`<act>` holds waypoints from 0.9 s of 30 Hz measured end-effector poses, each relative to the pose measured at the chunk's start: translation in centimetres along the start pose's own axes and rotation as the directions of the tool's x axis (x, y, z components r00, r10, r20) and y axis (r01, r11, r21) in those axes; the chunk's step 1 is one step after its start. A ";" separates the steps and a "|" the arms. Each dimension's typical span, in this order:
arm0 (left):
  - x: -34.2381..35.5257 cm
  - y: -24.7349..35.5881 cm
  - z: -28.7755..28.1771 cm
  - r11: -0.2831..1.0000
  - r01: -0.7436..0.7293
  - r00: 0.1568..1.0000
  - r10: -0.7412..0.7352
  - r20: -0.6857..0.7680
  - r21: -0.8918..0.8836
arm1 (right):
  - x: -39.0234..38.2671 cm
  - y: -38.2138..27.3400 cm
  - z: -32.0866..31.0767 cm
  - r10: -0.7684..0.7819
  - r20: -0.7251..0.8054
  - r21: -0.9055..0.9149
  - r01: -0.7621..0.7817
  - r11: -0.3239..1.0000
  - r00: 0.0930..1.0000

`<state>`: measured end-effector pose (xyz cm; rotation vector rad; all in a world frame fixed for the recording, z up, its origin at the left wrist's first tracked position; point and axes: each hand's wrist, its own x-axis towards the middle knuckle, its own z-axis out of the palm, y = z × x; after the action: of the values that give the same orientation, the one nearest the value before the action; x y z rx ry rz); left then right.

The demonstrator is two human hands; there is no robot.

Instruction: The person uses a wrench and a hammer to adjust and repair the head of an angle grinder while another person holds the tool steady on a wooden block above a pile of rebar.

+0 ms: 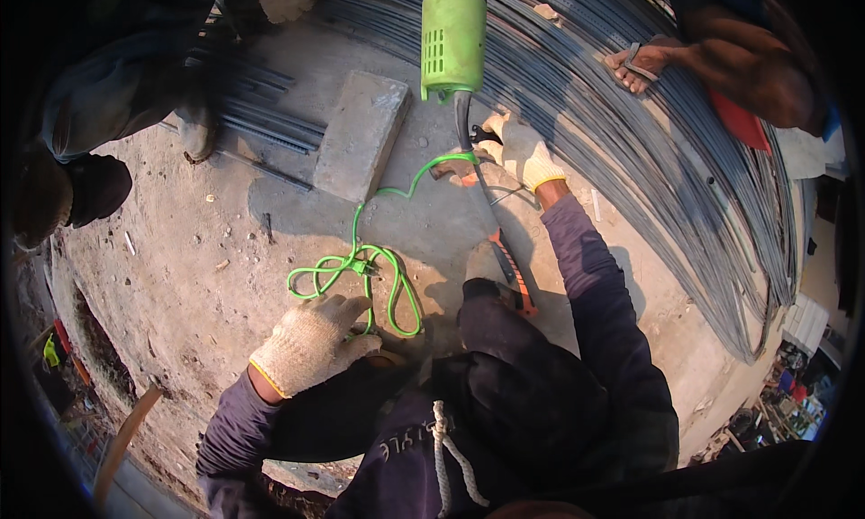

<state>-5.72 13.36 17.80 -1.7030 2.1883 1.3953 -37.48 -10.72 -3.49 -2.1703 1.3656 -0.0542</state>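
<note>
A green and black power tool point(453, 46) hangs at top centre, its dark cord running down. Below it my gloved right hand point(518, 150) has its fingers curled at a small black piece point(482, 133) too hidden to name. A tool with an orange-and-black handle point(518, 285), apparently a hammer, lies alongside my shoe point(482, 267), its head beneath the green cord. My gloved left hand point(311, 343), fingers apart and slightly bent, is just below the loosely looped green cord point(329, 271). A concrete block point(359, 132) sits left of the power tool.
Long bundled steel bars point(631, 186) curve across the right, with shorter bars point(261, 113) behind the block. Another person's sandalled foot point(635, 67) is at top right; another's legs point(126, 104) are at top left. Dusty concrete ground point(171, 249) has a broken edge at left.
</note>
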 end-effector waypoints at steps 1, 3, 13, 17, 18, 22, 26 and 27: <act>-0.1 -0.2 0.1 1.000 0.011 1.000 -0.011 -0.024 0.008 | 0.3 -0.5 -0.3 -0.077 -0.035 -0.008 0.077 0.997 0.996; -0.3 -0.6 0.1 0.999 0.034 0.998 -0.033 -0.046 0.019 | 0.5 -1.9 -0.3 0.018 0.050 -0.064 -0.015 0.998 0.999; 1.8 -2.5 1.6 0.968 0.000 0.999 -0.009 -0.034 -0.251 | -8.1 -2.8 -2.2 0.378 0.006 0.482 -0.333 0.810 0.926; 3.7 -2.2 3.2 0.914 0.027 1.000 -0.026 0.008 -0.406 | -12.3 -7.7 0.3 0.357 0.108 0.821 -0.285 0.495 0.928; 4.1 -1.5 3.0 0.868 0.136 0.989 -0.093 0.111 -0.478 | -13.1 -9.3 -0.6 0.350 0.217 0.857 -0.350 0.379 0.911; 5.8 -1.4 5.2 0.792 0.194 0.981 -0.164 0.105 -0.579 | -12.5 -11.3 2.2 0.172 0.247 0.928 -0.284 0.239 0.954; 8.1 -2.8 6.5 0.623 0.153 0.985 -0.155 0.070 -0.768 | -11.0 -14.9 1.3 0.052 0.258 0.957 -0.263 0.126 0.965; 8.2 -3.0 6.0 0.561 0.199 0.976 -0.189 0.110 -0.803 | -10.5 -15.2 1.0 0.027 0.270 0.939 -0.270 0.211 0.962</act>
<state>-9.40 11.07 8.12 -2.0227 1.2740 2.5605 -29.78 3.38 5.74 -0.8717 0.9346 -0.4889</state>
